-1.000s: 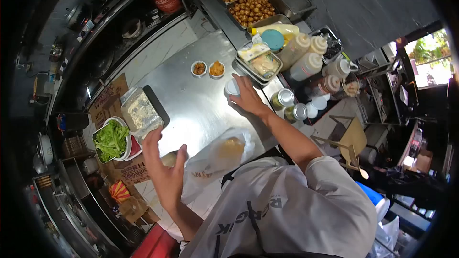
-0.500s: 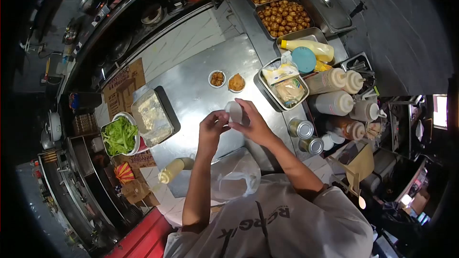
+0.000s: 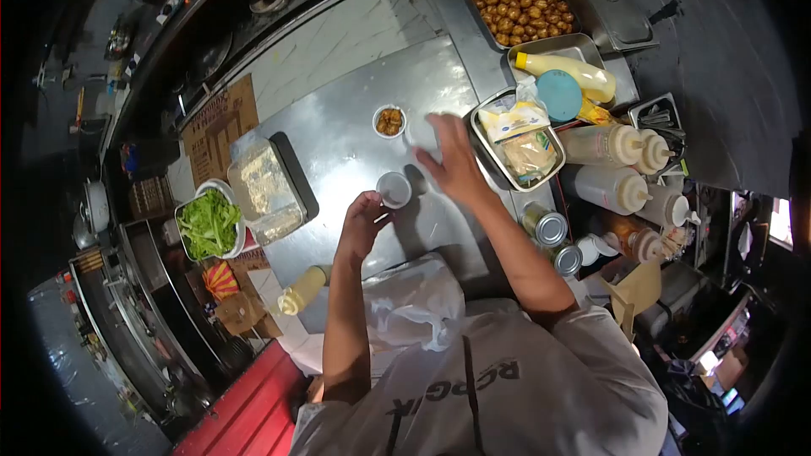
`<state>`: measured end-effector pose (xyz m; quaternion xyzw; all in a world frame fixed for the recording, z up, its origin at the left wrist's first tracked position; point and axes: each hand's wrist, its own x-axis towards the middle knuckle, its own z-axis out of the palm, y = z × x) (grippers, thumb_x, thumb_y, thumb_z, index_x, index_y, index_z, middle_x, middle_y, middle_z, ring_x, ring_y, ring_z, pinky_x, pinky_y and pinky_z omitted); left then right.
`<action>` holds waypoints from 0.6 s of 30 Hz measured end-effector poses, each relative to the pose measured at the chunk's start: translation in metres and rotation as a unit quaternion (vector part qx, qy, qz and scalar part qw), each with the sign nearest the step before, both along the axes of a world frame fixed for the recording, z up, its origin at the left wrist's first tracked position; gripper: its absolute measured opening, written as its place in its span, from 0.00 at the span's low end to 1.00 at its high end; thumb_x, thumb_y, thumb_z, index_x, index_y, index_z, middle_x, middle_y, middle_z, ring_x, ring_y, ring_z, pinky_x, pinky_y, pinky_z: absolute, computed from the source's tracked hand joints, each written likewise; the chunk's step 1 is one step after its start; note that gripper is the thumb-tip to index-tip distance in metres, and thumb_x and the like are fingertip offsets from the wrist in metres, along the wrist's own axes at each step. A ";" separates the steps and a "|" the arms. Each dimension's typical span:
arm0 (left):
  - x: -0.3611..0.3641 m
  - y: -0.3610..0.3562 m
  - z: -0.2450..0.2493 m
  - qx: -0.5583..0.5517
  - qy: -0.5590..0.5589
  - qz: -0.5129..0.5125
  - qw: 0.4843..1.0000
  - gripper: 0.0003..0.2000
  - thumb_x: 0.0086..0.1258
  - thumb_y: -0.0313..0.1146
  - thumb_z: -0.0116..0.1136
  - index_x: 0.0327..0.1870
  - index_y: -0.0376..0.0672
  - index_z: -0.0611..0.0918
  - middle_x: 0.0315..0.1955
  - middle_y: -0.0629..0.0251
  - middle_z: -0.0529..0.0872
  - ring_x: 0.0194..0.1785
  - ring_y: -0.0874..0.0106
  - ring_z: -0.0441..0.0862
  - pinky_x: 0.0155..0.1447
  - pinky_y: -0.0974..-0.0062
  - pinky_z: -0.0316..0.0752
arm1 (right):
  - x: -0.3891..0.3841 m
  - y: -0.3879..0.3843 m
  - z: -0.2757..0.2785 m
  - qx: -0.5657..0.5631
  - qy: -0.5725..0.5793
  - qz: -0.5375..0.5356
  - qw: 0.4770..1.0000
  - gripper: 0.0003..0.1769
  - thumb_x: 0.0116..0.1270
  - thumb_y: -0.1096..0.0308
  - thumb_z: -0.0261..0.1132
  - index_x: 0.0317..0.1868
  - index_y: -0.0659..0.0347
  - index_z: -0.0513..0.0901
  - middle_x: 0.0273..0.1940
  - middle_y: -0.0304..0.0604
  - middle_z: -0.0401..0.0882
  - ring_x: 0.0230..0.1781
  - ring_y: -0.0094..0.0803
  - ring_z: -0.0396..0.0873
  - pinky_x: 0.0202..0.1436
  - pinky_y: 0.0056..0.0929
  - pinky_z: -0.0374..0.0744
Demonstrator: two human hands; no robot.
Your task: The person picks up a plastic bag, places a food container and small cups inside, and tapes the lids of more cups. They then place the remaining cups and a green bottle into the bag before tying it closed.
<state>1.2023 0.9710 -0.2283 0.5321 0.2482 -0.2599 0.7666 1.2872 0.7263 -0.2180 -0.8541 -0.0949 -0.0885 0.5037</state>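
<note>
Left hand [image 3: 361,226], nearly closed, pinches a clear round piece [image 3: 394,190] (at its fingertips).

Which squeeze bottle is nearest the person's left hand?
The pale yellow squeeze bottle beside the left forearm; the other bottles are all beyond the right hand.

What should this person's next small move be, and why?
Probably to bring the small clear round piece in the left hand over to the cup of brown pieces: it may be a lid, its outline looks close to the cup's, and that cup's contents lie uncovered.
</note>
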 end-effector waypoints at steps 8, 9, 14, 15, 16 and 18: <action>-0.011 0.020 -0.033 0.082 0.069 0.026 0.994 0.16 0.80 0.46 0.63 0.53 0.42 0.84 0.44 0.62 0.90 0.45 0.69 0.89 0.53 0.63 0.86 | 0.032 0.005 -0.022 -0.141 0.124 0.000 0.982 0.37 0.66 0.60 0.76 0.71 0.69 0.74 0.62 0.60 0.71 0.64 0.58 0.70 0.70 0.47 0.73; -0.012 0.020 -0.036 0.099 0.067 0.030 0.992 0.17 0.80 0.47 0.63 0.53 0.41 0.84 0.44 0.62 0.90 0.43 0.69 0.89 0.50 0.64 0.87 | 0.029 0.004 -0.020 -0.139 0.113 0.007 0.984 0.38 0.66 0.60 0.76 0.71 0.70 0.74 0.62 0.60 0.70 0.65 0.58 0.70 0.71 0.47 0.73; -0.016 0.015 -0.045 0.119 0.029 0.057 0.991 0.20 0.80 0.46 0.64 0.58 0.37 0.83 0.44 0.59 0.90 0.39 0.70 0.91 0.39 0.72 0.87 | 0.012 0.003 -0.018 -0.151 0.076 0.021 0.985 0.41 0.63 0.62 0.77 0.72 0.71 0.72 0.64 0.59 0.70 0.66 0.58 0.69 0.72 0.48 0.72; -0.015 0.010 -0.042 0.133 0.027 0.064 0.989 0.20 0.80 0.45 0.65 0.59 0.36 0.83 0.44 0.58 0.91 0.38 0.70 0.92 0.37 0.73 0.87 | 0.011 0.002 -0.020 -0.150 0.074 0.015 0.986 0.41 0.63 0.62 0.78 0.72 0.70 0.71 0.64 0.59 0.69 0.66 0.59 0.69 0.72 0.48 0.72; -0.013 0.005 -0.038 0.187 0.014 0.051 0.981 0.21 0.79 0.45 0.66 0.59 0.35 0.82 0.44 0.58 0.91 0.38 0.70 0.92 0.36 0.73 0.87 | 0.011 0.003 -0.022 -0.149 0.072 0.010 0.986 0.42 0.62 0.63 0.78 0.72 0.70 0.71 0.65 0.59 0.69 0.67 0.59 0.69 0.73 0.48 0.72; -0.010 -0.004 -0.033 0.293 -0.012 0.023 0.956 0.23 0.77 0.44 0.69 0.61 0.33 0.82 0.45 0.56 0.91 0.37 0.69 0.92 0.35 0.72 0.87 | 0.011 0.004 -0.024 -0.144 0.056 0.000 0.988 0.42 0.61 0.63 0.79 0.72 0.71 0.71 0.64 0.59 0.69 0.66 0.58 0.69 0.71 0.49 0.73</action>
